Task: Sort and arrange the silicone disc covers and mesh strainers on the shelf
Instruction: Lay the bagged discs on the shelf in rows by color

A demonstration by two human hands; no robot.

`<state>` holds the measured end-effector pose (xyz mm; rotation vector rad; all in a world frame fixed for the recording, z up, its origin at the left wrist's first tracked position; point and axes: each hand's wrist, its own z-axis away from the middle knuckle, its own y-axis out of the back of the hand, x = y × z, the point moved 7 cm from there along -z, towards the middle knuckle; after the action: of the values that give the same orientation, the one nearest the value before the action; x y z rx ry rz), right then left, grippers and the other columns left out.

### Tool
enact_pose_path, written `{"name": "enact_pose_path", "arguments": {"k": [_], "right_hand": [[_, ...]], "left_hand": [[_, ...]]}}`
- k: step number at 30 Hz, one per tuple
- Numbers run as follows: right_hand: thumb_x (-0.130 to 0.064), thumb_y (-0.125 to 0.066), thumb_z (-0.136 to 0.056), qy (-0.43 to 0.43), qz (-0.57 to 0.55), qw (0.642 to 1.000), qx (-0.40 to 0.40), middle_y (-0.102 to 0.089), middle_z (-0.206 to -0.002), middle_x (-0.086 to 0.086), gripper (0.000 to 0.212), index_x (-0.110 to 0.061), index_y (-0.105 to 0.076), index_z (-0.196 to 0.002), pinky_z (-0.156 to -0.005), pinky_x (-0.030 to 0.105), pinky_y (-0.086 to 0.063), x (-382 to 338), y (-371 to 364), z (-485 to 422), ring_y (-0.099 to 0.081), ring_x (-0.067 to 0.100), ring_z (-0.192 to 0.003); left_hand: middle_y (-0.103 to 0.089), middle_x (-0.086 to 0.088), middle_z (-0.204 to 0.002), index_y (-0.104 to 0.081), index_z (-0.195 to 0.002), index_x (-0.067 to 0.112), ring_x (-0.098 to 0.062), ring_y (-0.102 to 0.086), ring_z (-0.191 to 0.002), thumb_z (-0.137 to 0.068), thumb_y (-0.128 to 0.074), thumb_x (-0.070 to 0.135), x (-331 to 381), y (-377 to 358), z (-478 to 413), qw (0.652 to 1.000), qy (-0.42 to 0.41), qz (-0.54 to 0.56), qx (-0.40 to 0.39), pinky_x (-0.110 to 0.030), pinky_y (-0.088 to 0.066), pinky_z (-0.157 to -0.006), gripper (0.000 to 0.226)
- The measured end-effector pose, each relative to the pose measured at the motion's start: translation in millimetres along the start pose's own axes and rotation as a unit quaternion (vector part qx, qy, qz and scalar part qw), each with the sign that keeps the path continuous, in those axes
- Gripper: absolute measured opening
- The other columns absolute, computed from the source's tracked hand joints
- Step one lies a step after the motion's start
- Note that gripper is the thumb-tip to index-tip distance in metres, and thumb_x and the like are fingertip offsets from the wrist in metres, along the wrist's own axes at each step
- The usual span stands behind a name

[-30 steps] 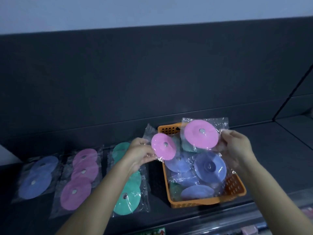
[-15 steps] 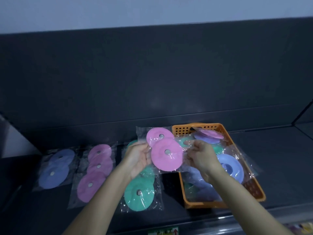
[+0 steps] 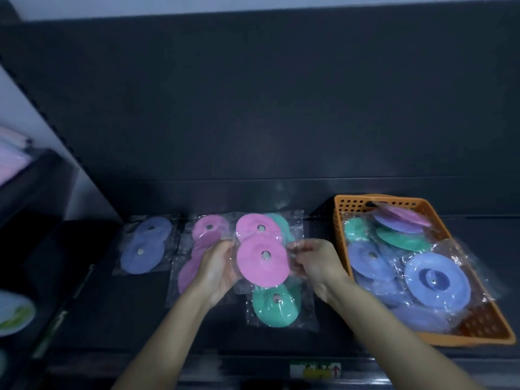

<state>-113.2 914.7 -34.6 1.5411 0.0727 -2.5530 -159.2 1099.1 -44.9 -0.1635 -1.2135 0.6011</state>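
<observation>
Both hands hold one clear pack of two pink disc covers [image 3: 263, 263] above the dark shelf [image 3: 84, 319]. My left hand [image 3: 218, 267] grips its left edge and my right hand [image 3: 316, 258] pinches its right edge. Three packs lie on the shelf: blue discs [image 3: 146, 249] at the left, pink discs [image 3: 204, 235] partly behind my left hand, and green discs [image 3: 277, 305] under the held pack. An orange basket [image 3: 484, 325] at the right holds several bagged blue, green and pink discs. No mesh strainers show.
The shelf's dark back panel [image 3: 253, 108] rises behind everything. A neighbouring shelf at the far left carries pale pink items [image 3: 11, 159] and a white and green item [image 3: 14, 313]. A small label [image 3: 315, 371] sits on the shelf's front edge.
The two separate pink discs came together as one pack held by both hands. It moved left from over the basket to above the green and pink packs. The view shifted left and down.
</observation>
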Motion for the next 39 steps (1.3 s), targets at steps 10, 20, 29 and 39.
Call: {"name": "enact_pose_path", "arguments": {"k": [10,20,29,39], "right_hand": [[0.016,-0.045,-0.086,0.006,0.007,0.999,-0.037,-0.064,-0.059,0.003,0.035,-0.007,-0.07,-0.077,-0.036,0.017,-0.039,24,-64,23,-0.05,0.007,-0.038],[-0.03,-0.072,-0.079,0.138,0.278,0.936,-0.164,-0.069,-0.097,-0.008,0.058,-0.036,-0.045,-0.131,-0.072,0.02,-0.049,51,-121,43,-0.064,0.009,-0.084],[-0.009,-0.047,-0.09,0.251,0.462,0.835,-0.163,-0.037,-0.07,-0.002,0.021,-0.02,-0.037,-0.075,-0.065,0.023,-0.024,43,-155,51,-0.039,0.015,-0.076],[-0.02,-0.04,-0.098,0.252,0.569,0.771,-0.136,-0.029,-0.142,0.012,0.047,-0.014,-0.027,-0.143,-0.094,0.03,-0.044,48,-155,40,-0.05,0.025,-0.116]], "left_hand": [[-0.066,-0.02,-0.109,-0.06,-0.099,0.009,-0.03,-0.068,-0.091,-0.085,-0.064,0.013,2,75,32,0.99,-0.031,-0.132,0.05,-0.042,-0.057,-0.069,0.015],[-0.043,-0.006,-0.068,-0.051,-0.083,0.003,-0.017,-0.04,-0.063,-0.075,-0.073,0.006,-2,139,65,0.968,-0.003,-0.23,0.101,-0.028,-0.033,-0.055,0.024],[-0.061,-0.015,-0.096,-0.055,-0.102,0.005,-0.02,-0.058,-0.085,-0.068,-0.07,0.017,-4,141,52,0.944,-0.006,-0.299,0.138,-0.042,-0.049,-0.083,0.039],[-0.053,-0.008,-0.116,-0.055,-0.119,0.012,-0.026,-0.049,-0.114,-0.064,-0.078,0.027,18,143,27,0.827,-0.06,-0.533,0.165,-0.029,-0.042,-0.092,0.061]]}}
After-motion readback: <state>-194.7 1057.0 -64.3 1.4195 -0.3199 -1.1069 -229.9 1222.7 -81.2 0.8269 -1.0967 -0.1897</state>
